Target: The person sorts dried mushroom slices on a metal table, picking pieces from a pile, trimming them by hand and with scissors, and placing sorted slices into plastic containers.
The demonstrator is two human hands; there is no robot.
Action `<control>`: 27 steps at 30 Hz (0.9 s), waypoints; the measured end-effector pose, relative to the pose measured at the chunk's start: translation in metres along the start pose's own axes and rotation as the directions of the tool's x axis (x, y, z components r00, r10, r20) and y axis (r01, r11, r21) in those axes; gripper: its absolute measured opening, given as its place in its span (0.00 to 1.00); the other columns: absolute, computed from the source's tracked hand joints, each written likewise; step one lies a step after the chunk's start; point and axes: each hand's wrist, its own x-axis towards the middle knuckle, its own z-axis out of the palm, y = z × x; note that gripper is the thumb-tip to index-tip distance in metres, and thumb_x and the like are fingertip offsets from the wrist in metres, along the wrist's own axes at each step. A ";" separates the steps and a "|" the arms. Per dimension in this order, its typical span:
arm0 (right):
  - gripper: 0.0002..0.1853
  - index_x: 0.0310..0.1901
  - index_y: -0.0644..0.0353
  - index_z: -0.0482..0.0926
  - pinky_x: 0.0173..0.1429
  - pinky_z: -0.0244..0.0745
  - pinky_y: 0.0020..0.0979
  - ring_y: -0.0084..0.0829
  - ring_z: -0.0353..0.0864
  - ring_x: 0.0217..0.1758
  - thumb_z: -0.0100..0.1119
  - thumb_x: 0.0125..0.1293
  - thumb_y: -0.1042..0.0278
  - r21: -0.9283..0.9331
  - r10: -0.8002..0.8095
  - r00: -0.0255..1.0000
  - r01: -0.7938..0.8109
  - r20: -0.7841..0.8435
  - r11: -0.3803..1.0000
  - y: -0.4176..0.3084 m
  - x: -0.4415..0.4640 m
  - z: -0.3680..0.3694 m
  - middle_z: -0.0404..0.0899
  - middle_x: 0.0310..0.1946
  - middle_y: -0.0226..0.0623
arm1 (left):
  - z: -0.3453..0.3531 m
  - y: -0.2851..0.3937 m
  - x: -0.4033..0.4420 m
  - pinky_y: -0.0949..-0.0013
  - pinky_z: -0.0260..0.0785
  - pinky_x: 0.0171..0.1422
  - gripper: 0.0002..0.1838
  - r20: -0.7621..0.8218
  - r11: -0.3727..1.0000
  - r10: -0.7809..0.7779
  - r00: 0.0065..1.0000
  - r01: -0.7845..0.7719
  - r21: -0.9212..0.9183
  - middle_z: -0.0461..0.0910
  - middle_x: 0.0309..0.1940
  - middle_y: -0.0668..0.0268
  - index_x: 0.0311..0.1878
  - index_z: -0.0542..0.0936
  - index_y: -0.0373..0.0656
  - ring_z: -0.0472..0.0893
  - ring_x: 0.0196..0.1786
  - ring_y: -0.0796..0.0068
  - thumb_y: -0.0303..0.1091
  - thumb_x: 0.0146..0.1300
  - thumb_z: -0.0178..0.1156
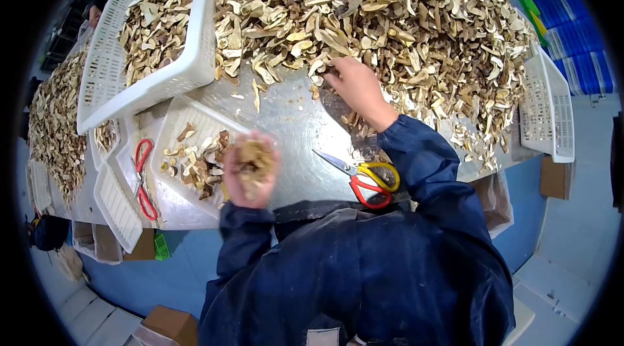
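Note:
A large heap of dried mushroom slices (390,21) covers the far part of the metal table (292,125). My left hand (252,167), smeared a little by motion, is cupped palm up around a small bunch of dried mushroom slices (255,159). It is over the right side of a shallow white tray (172,128) holding darker and broken pieces. At the near edge of the heap, my right hand (359,91) has its fingers curled down among the slices; whatever is at its fingertips is too small to make out. Scissors with red and yellow handles (364,180) lie between my hands, touched by neither.
A white perforated basket (201,40) full of slices stands at the left. Beside the tray lie red-handled scissors (141,177). Another white basket (552,105) stands at the right edge, near stacked blue crates (572,40). Part of another person's hand (95,15) shows far left.

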 end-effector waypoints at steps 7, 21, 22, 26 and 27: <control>0.10 0.36 0.63 0.74 0.37 0.75 0.42 0.45 0.80 0.35 0.58 0.57 0.67 -0.087 -0.059 0.984 0.074 0.166 0.993 -0.007 -0.018 0.009 0.76 0.31 0.45 | 0.077 0.107 -0.036 0.61 0.65 0.64 0.20 0.329 0.042 0.586 0.740 -0.434 0.900 0.74 0.56 0.59 0.59 0.72 0.37 0.74 0.58 0.62 0.38 0.69 0.48; 0.09 0.36 0.61 0.78 0.27 0.71 0.31 0.29 0.78 0.22 0.59 0.62 0.64 0.357 0.068 0.988 -0.115 0.140 0.927 0.000 0.012 0.020 0.79 0.25 0.37 | 0.056 0.004 -0.006 0.69 0.62 0.65 0.11 0.311 -0.037 0.417 0.854 -0.326 0.945 0.75 0.55 0.59 0.48 0.78 0.36 0.74 0.57 0.70 0.23 0.65 0.52; 0.10 0.35 0.62 0.78 0.31 0.72 0.35 0.36 0.80 0.26 0.59 0.61 0.64 0.163 0.011 0.997 -0.023 0.076 0.986 -0.010 0.016 0.025 0.79 0.26 0.41 | 0.046 -0.001 -0.002 0.69 0.63 0.64 0.11 0.285 -0.029 0.347 0.893 -0.294 0.955 0.76 0.53 0.60 0.49 0.78 0.36 0.74 0.56 0.71 0.24 0.66 0.51; 0.12 0.37 0.64 0.77 0.37 0.74 0.41 0.47 0.80 0.33 0.58 0.61 0.62 -0.066 -0.035 0.991 0.045 0.132 0.997 -0.020 0.024 0.031 0.80 0.28 0.48 | 0.026 -0.025 0.002 0.69 0.65 0.61 0.11 0.267 -0.003 0.221 0.938 -0.273 0.962 0.77 0.49 0.63 0.49 0.76 0.37 0.75 0.53 0.73 0.26 0.68 0.50; 0.12 0.37 0.64 0.76 0.36 0.74 0.40 0.45 0.80 0.32 0.58 0.61 0.62 -0.047 -0.033 0.989 0.040 0.142 0.998 -0.012 0.024 0.031 0.79 0.27 0.48 | 0.023 -0.027 0.002 0.69 0.65 0.60 0.11 0.236 0.053 0.212 0.948 -0.252 0.966 0.77 0.48 0.63 0.50 0.76 0.37 0.75 0.52 0.73 0.27 0.68 0.49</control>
